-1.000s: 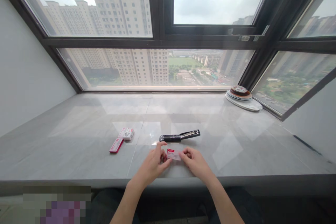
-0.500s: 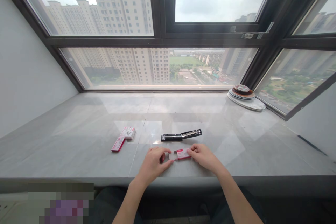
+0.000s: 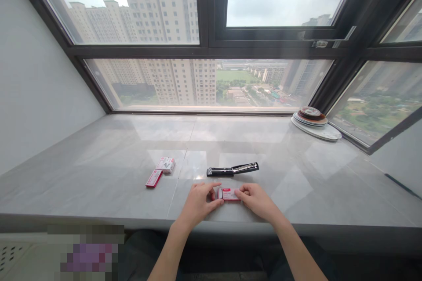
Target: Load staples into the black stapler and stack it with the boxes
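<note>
A small red-and-white staple box lies on the counter between my hands. My right hand pinches its right end between thumb and fingers. At the other end is my left hand, thumb against the near left corner, index finger stretched out above the far left corner and the other fingers curled. The left end of the box is partly hidden by these fingers. Just beyond the hands lies a black stapler, its top arm swung out so the metal rail shows.
To the left, a white box with pink print touches a flat red-and-white box. A stack of plates stands in the far right corner by the window. The grey marble-look counter ends in a front edge before me.
The box's left end, which stuck out with a gap earlier, now sits close against the box. My left hand has closed in on it. The whole view has shifted slightly.
</note>
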### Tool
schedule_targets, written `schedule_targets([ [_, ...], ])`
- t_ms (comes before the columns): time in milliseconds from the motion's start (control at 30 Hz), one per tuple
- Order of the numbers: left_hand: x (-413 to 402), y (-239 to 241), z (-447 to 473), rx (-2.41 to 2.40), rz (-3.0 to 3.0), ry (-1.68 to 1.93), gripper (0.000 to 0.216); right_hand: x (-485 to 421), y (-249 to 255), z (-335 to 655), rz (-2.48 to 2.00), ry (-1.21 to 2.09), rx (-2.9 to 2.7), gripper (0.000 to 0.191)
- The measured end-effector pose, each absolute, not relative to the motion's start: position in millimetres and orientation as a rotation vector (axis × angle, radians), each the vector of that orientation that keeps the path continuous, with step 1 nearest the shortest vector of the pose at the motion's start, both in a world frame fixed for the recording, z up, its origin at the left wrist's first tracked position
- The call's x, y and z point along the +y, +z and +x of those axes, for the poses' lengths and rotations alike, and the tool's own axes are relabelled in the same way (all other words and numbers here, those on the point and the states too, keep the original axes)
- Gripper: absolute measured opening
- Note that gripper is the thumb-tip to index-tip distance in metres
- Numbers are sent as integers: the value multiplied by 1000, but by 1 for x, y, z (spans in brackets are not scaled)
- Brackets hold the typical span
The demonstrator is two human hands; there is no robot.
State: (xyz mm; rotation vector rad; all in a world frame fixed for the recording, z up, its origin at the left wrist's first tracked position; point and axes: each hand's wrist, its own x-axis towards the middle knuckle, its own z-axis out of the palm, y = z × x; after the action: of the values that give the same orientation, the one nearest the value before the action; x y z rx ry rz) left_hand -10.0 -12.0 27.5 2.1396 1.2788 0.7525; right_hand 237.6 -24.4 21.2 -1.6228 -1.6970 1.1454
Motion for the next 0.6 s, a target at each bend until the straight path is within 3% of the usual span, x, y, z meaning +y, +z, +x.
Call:
schedule_targets([
  [233,-15,29,-12,1267,2147,765,26,-21,27,266,-1749,1121,-1714,41],
  [433,-17,32,-11,1271,2162,769,26,-21,59,252,-1732,657,-1947,23],
  [600,-17,33,-11,1279,2163,752,25,-2,76,208,-1534,550,-2390,8],
])
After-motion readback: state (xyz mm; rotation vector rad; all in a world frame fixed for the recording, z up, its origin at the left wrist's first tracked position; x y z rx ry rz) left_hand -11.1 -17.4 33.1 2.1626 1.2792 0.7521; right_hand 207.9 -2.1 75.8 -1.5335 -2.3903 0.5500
